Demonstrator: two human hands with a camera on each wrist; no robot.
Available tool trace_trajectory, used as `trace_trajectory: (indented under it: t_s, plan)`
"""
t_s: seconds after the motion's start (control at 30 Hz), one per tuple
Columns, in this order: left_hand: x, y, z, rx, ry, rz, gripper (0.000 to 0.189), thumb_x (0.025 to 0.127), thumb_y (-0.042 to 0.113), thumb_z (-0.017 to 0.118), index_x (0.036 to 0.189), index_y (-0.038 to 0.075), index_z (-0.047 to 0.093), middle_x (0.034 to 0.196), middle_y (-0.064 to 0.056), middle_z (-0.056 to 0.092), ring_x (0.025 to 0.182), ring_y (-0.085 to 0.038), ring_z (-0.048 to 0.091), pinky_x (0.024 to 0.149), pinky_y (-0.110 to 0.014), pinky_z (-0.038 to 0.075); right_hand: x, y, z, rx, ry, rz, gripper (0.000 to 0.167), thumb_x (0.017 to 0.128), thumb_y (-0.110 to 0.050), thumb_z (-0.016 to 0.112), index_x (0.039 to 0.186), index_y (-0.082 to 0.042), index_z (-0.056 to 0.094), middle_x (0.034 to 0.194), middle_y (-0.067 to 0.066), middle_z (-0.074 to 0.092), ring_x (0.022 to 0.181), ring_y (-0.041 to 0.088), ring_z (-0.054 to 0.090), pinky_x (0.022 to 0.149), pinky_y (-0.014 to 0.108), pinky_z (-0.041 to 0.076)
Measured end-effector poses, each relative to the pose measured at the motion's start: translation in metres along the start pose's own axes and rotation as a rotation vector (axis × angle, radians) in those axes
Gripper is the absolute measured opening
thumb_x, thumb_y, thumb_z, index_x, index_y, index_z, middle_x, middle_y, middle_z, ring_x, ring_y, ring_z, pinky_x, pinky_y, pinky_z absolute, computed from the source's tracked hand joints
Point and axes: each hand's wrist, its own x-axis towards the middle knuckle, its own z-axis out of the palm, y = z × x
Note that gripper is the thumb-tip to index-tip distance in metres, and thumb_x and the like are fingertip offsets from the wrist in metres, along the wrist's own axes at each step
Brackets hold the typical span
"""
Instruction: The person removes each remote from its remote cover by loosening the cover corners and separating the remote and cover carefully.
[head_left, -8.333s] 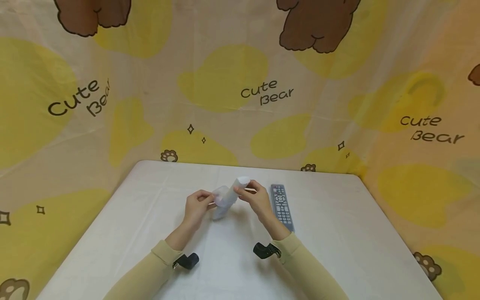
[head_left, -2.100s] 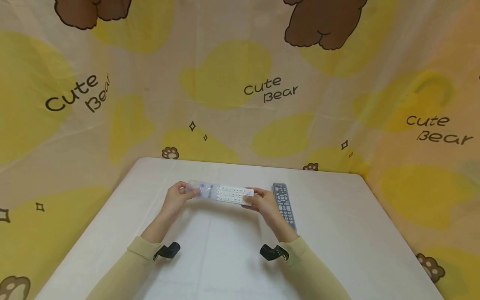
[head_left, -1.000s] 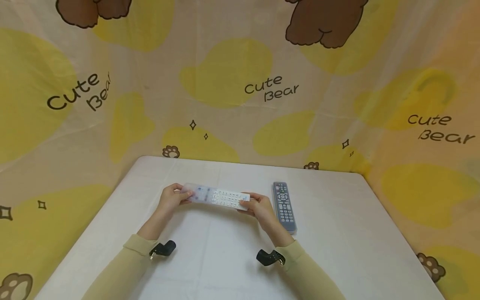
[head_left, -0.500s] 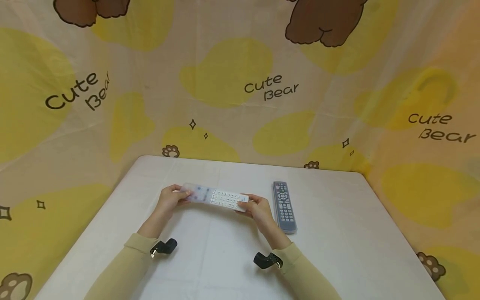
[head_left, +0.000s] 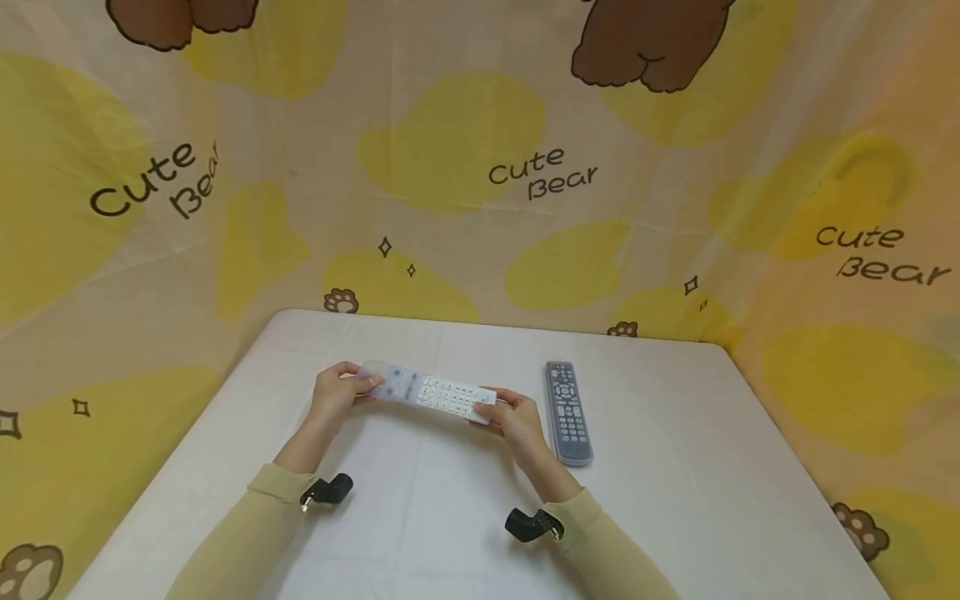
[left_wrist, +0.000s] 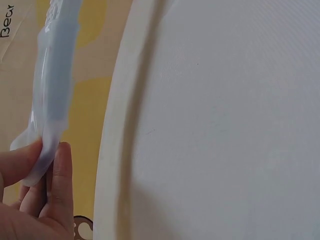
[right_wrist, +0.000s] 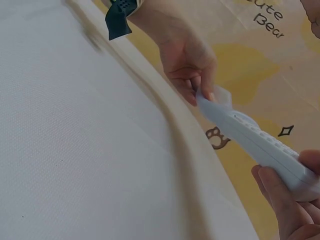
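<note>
A white remote control [head_left: 456,399] is held level above the table, with rows of buttons facing up. Over its left half sits a translucent soft cover [head_left: 396,383], through which blurred buttons show. My left hand [head_left: 333,396] pinches the cover's far left end between thumb and fingers. In the left wrist view, the cover [left_wrist: 56,75] stretches past the thumb as a loose flap. My right hand [head_left: 521,427] grips the bare right end of the remote, thumb on top and fingers beneath. The right wrist view shows the remote's side [right_wrist: 265,147] running into the cover at the left hand.
A second, grey remote [head_left: 569,414] in a clear cover lies on the white table [head_left: 675,450], just right of my right hand. Behind the table's back edge hangs a yellow patterned cloth [head_left: 450,142]. Each wrist wears a black camera [head_left: 528,525].
Earlier the white remote stood tilted with the cover bunched at one end; now it lies crosswise, half inside the cover. Over the last second both hands drifted slightly left, the left one a little farther.
</note>
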Motion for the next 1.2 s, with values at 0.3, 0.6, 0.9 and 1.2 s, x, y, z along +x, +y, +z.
trace_trajectory:
  t_s: [0.3,0.6,0.9,1.2]
  plan:
    - [0.002,-0.001,-0.001,0.029,0.008,0.01,0.032,0.083,0.004,0.07,0.103,-0.008,0.049,0.096,-0.013,0.053,0.063,-0.006,0.062,0.068,-0.027,0.058,-0.016,-0.02,0.004,-0.021,-0.009,0.003,0.039,0.082,0.007,0.062,0.121,0.011,0.055,0.115,0.023,0.064,0.09,0.018,0.068,0.08,0.036,0.057]
    - [0.003,0.001,-0.001,0.029,0.005,0.016,0.03,0.083,0.003,0.069,0.102,-0.008,0.049,0.093,-0.011,0.054,0.063,-0.006,0.063,0.07,-0.029,0.058,-0.003,-0.006,-0.001,0.0,-0.002,0.005,0.042,0.082,0.005,0.064,0.122,0.009,0.055,0.117,0.022,0.064,0.09,0.018,0.068,0.078,0.036,0.057]
    - [0.003,0.002,-0.003,0.02,-0.005,0.014,0.029,0.083,0.002,0.069,0.101,-0.008,0.048,0.092,-0.011,0.053,0.063,-0.006,0.063,0.071,-0.03,0.058,-0.001,-0.002,-0.002,0.003,0.01,-0.014,0.04,0.081,0.004,0.065,0.12,0.008,0.057,0.115,0.022,0.064,0.091,0.02,0.069,0.077,0.036,0.057]
    - [0.006,0.0,-0.004,0.01,-0.012,0.013,0.028,0.084,0.002,0.068,0.101,-0.007,0.048,0.093,-0.01,0.053,0.064,-0.006,0.063,0.074,-0.033,0.058,-0.002,-0.002,-0.003,0.002,0.009,-0.013,0.041,0.081,0.005,0.065,0.121,0.009,0.057,0.114,0.021,0.065,0.089,0.02,0.069,0.077,0.037,0.058]
